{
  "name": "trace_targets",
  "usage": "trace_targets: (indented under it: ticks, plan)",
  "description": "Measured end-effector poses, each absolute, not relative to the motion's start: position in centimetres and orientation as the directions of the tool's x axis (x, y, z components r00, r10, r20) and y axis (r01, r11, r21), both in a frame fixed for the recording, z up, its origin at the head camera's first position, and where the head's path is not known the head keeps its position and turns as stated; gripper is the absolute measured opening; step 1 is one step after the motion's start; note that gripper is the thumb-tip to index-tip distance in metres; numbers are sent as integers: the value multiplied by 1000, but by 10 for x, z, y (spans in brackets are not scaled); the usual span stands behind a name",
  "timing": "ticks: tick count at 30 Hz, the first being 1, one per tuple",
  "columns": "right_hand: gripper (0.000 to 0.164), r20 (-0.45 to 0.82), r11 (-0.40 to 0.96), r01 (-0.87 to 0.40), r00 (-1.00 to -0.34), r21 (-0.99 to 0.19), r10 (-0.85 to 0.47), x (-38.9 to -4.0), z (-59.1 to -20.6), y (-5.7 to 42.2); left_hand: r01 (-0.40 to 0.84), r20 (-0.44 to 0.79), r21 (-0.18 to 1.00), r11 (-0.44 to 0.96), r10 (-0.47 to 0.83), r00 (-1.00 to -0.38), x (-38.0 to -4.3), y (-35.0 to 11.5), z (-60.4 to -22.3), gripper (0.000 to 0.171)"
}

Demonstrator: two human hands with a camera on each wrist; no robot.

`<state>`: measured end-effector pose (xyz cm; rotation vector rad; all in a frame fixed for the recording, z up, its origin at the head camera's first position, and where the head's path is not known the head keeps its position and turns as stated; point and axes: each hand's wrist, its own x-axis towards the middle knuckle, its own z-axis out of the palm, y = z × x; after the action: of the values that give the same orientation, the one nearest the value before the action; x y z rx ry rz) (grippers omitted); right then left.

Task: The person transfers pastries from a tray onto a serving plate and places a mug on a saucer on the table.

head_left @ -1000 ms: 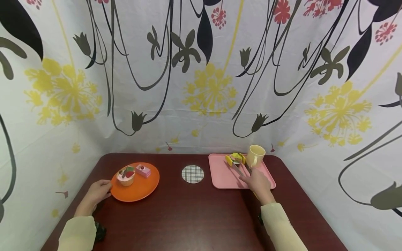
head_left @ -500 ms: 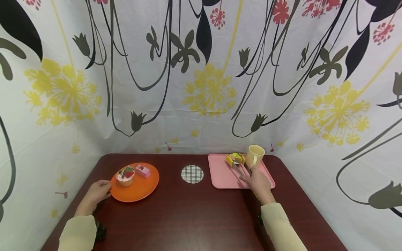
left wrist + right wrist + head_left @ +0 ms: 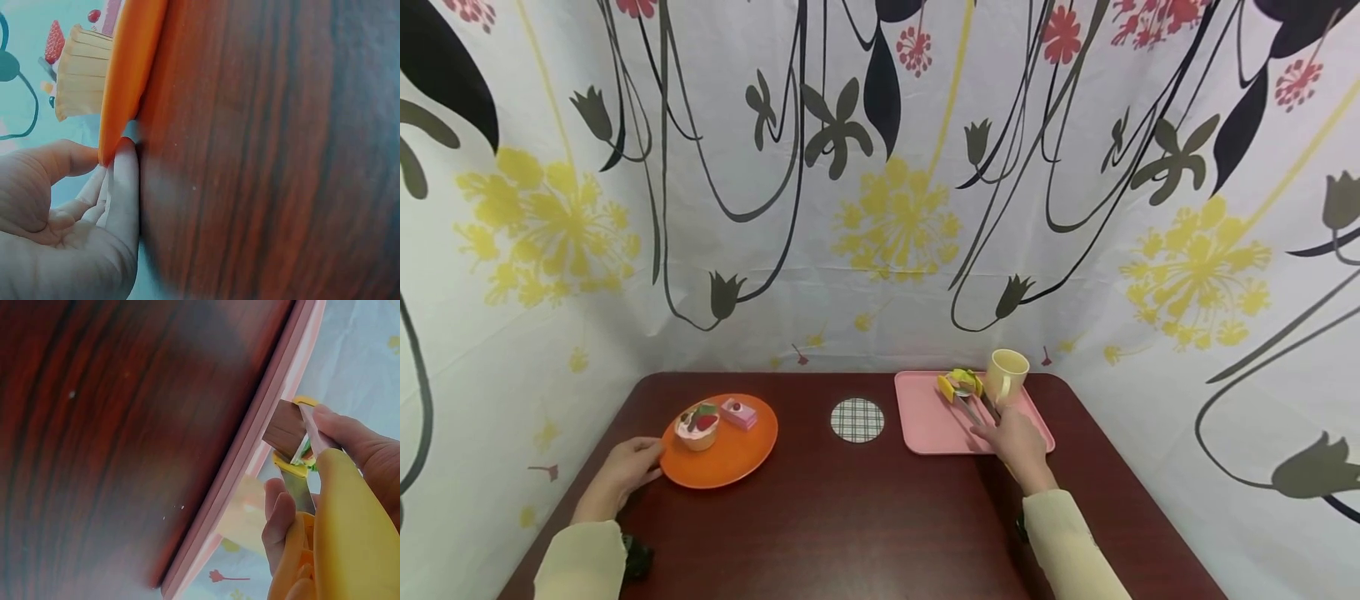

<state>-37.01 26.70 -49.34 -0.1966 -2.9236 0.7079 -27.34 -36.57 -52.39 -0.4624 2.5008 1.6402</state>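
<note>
At the left, my left hand (image 3: 625,471) pinches the rim of an orange plate (image 3: 730,462), thumb on top and fingers under the edge. The plate bears a fruit-topped cupcake (image 3: 697,429) and a small pink cake slice (image 3: 739,413). My right hand (image 3: 1018,442) holds tongs (image 3: 350,531) with yellow handles, metal arms and yellow tips, low over a pink tray (image 3: 925,425). Between the tips shows a small food piece (image 3: 304,453) with green and white parts, mostly hidden by the tongs.
A pale yellow mug (image 3: 1006,373) stands on the tray's far right corner, close behind the tongs. Between plate and tray lies a round checked coaster (image 3: 857,420). A floral cloth (image 3: 775,250) hangs behind the dark wooden table (image 3: 820,533).
Both hands stay in place on the plate and the tongs. The head view has shifted slightly, so the whole scene sits a little lower in it.
</note>
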Motion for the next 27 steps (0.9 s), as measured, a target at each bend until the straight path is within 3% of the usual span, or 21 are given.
trace_targets:
  ticks: [17, 27]
  plan:
    - [45, 158, 878, 65, -975, -475, 157, -368, -481, 268, -315, -262, 881, 354, -189, -946, -289, -364, -520, 68]
    - [42, 191, 873, 0, -976, -487, 106, -357, -480, 251, -320, -268, 877, 358, -186, -945, -276, -373, -536, 72]
